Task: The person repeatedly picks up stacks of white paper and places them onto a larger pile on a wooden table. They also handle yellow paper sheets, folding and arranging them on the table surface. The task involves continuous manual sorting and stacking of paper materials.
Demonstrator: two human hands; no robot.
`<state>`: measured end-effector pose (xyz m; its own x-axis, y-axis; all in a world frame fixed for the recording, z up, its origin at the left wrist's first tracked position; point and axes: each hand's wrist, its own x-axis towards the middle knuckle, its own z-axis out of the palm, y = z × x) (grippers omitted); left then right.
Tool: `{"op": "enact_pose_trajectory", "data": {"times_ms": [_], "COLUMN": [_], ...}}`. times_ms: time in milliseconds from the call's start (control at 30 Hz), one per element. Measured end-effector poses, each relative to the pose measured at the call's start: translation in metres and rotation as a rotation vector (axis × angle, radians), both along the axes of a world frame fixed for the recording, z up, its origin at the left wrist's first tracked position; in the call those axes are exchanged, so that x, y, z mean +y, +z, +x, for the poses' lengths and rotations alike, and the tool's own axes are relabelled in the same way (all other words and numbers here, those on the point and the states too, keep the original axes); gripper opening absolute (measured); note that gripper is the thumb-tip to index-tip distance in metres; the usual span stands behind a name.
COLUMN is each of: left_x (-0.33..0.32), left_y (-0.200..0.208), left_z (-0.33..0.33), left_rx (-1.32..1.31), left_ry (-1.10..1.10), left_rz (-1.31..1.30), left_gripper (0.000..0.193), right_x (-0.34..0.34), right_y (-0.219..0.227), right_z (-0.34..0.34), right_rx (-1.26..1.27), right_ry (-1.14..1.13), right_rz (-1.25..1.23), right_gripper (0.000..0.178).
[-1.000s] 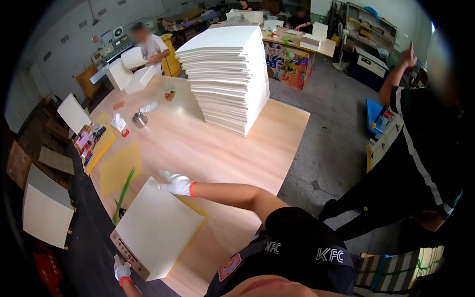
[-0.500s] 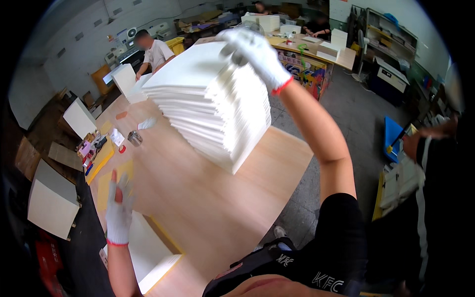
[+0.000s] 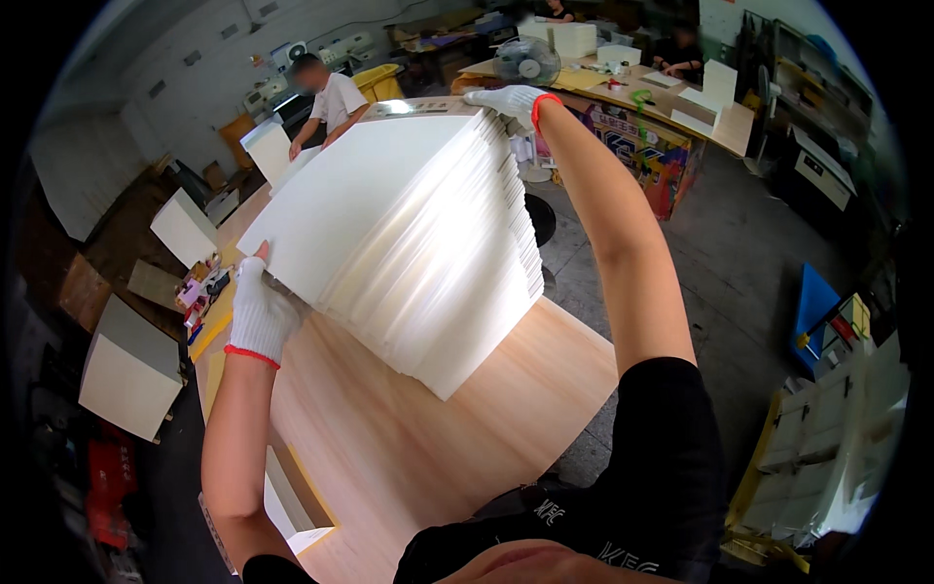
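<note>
White block [image 3: 131, 375] at far left, off the surface [image 3: 389, 438]. Left hand [image 3: 261, 316], gloved, thumb bare, at the stack's left corner; can't tell if it grips. Co-worker [image 3: 336, 109] in pale shirt behind. Tall white paper stack [image 3: 409, 214] stands on the surface, between the hands. Right hand [image 3: 508, 100], gloved, fingers stretched over the far right corner; grip unclear. Fan [image 3: 526, 61] beyond, blue tray [image 3: 815, 311] far right.

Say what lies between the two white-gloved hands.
In the head view, the top of the tall stack of white sheets lies between left hand and right hand.
</note>
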<state>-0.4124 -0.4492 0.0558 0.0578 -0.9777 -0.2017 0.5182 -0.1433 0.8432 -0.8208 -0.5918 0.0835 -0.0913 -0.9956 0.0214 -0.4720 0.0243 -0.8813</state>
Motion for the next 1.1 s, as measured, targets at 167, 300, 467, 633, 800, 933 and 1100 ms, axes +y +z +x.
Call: {"op": "enact_pose_trajectory", "data": {"times_ms": [167,300,467,633,800,933,1100], "left_x": [0.001,0.013,0.005,-0.007,-0.004,-0.015,-0.014], "left_y": [-0.003,0.003,-0.003,-0.013,-0.005,-0.007,0.006], "left_z": [0.003,-0.004,0.003,0.009,0.007,0.084,0.055], "left_rx": [-0.042,-0.096,-0.111,-0.131,-0.211,-0.279,-0.374], "left_ry": [0.005,0.023,0.005,0.012,-0.028,-0.105,-0.194], "left_rz": [-0.033,-0.025,-0.037,-0.026,-0.032,-0.074,-0.108], "left_gripper": [0.034,0.032,0.030,0.034,0.035,0.034,0.028], "right_x": [0.015,0.015,-0.001,-0.005,0.035,0.075,0.077], "right_y": [0.012,0.014,0.009,0.006,0.011,-0.004,-0.027], "right_z": [0.003,0.003,0.002,-0.002,-0.016,-0.008,-0.005], "right_rx": [0.041,0.039,0.146,0.052,0.090,0.048,-0.444], "right_ry": [0.070,0.122,0.106,0.089,0.003,0.305,0.384], "right_rz": [0.029,0.036,-0.033,-0.059,-0.008,0.064,0.143], "right_gripper": [0.099,0.098,0.098,0.092,0.080,0.059,0.054]}}
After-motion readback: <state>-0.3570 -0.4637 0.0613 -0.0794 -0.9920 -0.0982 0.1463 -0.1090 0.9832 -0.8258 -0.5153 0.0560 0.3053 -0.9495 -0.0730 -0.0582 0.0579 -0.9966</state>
